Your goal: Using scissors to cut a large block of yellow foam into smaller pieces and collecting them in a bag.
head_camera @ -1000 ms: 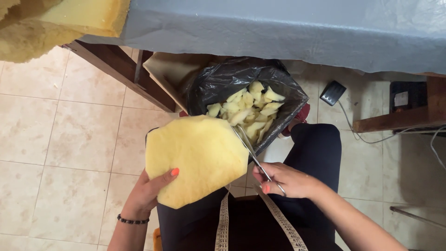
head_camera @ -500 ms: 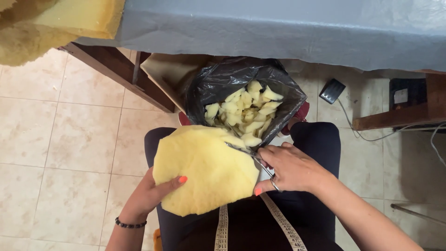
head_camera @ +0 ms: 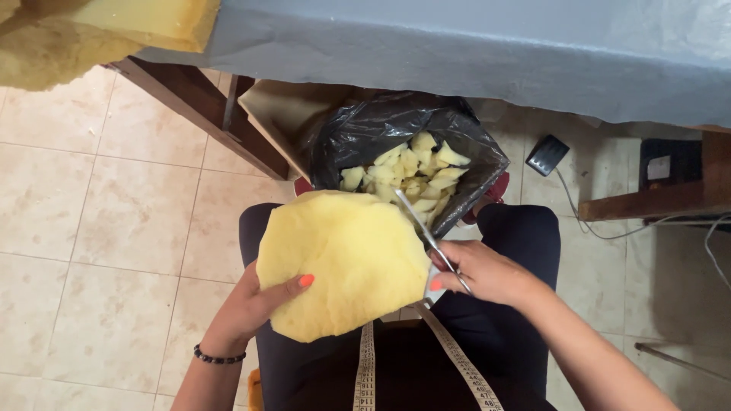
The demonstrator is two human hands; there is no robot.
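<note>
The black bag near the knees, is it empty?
No, the black bag holds many small yellow foam scraps, just beyond the big foam piece held by the left hand.

Beige tile floor [head_camera: 114, 228], grey-covered table [head_camera: 472, 53] w/ wood legs.

— What sort of place is this?
— A small sewing or upholstery workshop: foam slabs [head_camera: 99, 34] on the far worktable [head_camera: 472, 53], a foot pedal [head_camera: 547, 154] on the tiled floor [head_camera: 99, 221], a tape measure [head_camera: 365, 365] hanging near.
— Anything else?
— A bag [head_camera: 365, 129] of foam offcuts [head_camera: 407, 167].
</note>
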